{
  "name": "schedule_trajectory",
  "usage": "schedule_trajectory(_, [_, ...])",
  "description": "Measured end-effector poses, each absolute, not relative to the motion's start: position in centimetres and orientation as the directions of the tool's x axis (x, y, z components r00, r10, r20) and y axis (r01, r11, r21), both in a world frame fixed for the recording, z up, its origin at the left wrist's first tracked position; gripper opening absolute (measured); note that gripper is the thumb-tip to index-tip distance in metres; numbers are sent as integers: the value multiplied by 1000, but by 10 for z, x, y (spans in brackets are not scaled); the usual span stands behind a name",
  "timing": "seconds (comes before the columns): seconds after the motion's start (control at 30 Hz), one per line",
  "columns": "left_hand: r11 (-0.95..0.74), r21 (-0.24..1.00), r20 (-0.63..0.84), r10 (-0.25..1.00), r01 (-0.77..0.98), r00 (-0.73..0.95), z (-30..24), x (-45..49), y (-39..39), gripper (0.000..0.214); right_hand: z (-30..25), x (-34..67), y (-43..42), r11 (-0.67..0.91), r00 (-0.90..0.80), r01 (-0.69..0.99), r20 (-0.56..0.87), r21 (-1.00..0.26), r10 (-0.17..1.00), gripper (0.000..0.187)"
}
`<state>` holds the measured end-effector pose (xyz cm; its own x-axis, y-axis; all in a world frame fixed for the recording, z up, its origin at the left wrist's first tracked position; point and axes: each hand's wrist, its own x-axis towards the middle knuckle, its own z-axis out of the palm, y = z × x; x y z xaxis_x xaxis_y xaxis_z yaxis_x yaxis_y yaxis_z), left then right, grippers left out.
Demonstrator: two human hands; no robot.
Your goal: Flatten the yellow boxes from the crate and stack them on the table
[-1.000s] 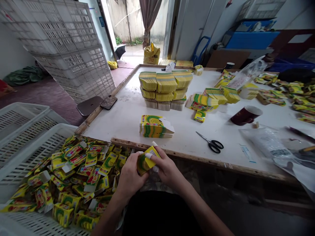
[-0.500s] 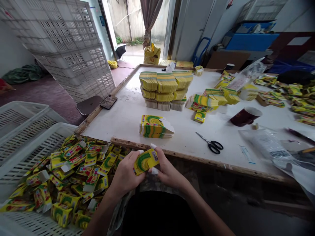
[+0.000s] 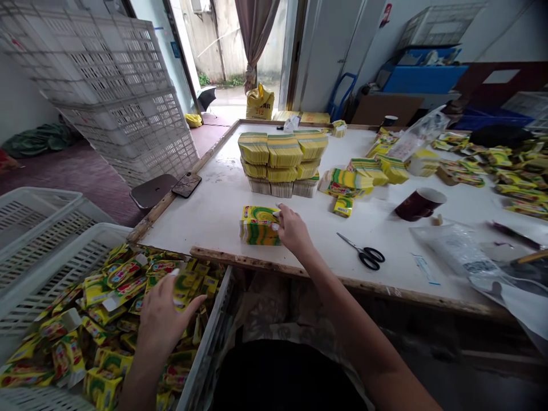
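My left hand hovers palm down over the white crate at my left, fingers spread and holding nothing. Its fingertips are just above the folded yellow-green boxes that fill the crate. My right hand reaches onto the table. There it pinches the right edge of the top flat carton on a small stack of flat yellow-green cartons near the table's front edge.
A tall block of bundled cartons stands behind the small stack. Scissors, a maroon mug and plastic bags lie to the right. A phone sits by the left edge. White crates lean on the wall.
Both hands held one folded box at my lap. Now the left hand has swung over the crate and is empty, and the right hand has reached forward to the flat carton stack.
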<state>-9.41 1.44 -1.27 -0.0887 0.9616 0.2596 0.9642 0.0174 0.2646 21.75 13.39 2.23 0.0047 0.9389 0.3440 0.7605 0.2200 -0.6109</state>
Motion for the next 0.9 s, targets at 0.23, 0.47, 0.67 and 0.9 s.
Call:
schedule_trajectory(0.23, [-38, 639, -24, 997, 768, 69, -14, -42, 17, 54, 22, 218, 145, 216, -24, 770, 311, -601, 950, 47])
schedule_trajectory(0.47, [2, 931, -103, 961, 365, 258, -11, -6, 22, 48, 34, 220, 143, 249, 15, 657, 343, -711, 939, 52])
schedule_trajectory(0.67, [41, 961, -7, 992, -273, 123, -8, 28, 34, 75, 40, 200, 83, 347, -240, 237, 292, -907, 926, 53])
schedule_trajectory(0.9, [-254, 967, 251, 929, 25, -272, -5, 31, 25, 61, 4, 152, 31, 220, -33, 187, 217, -957, 976, 48])
